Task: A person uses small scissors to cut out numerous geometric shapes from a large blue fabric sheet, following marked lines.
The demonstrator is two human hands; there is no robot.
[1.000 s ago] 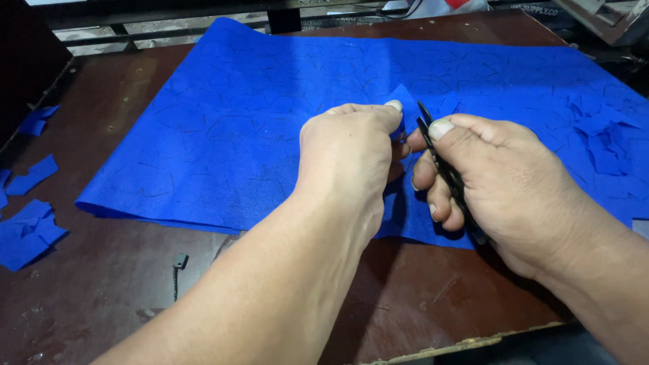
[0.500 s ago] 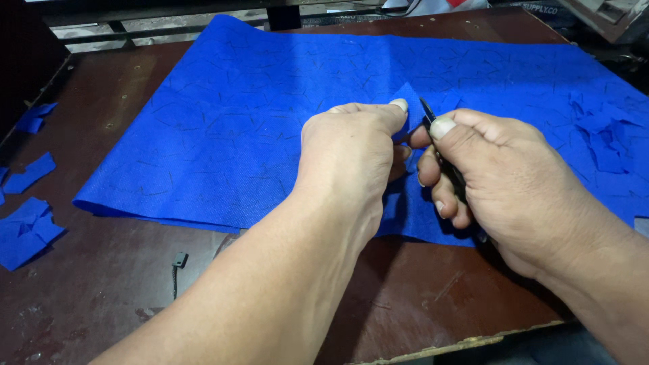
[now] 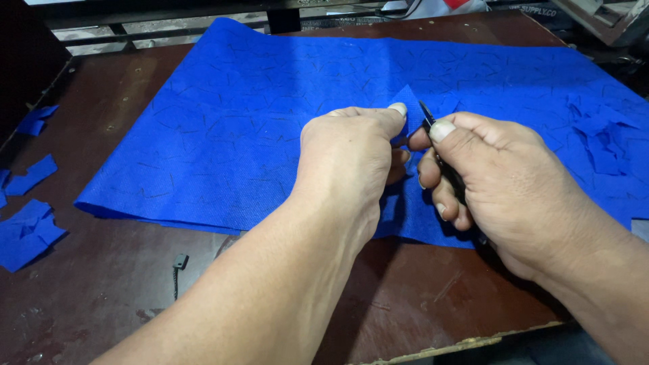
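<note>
Left hand (image 3: 351, 152) pinched a raised fold of the wide blue fabric sheet (image 3: 257, 128); at its 3 o'clock, right hand (image 3: 500, 176) gripped small black snips (image 3: 427, 122) tight. Fingertips sat close, so a slip probably would've nicked them.

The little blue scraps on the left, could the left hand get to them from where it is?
Probably yes. The left hand pinches the blue sheet, and only bare brown table lies between it and the blue scraps.

Head cam, close, looks down+fwd over table (image 3: 101, 297).
</note>
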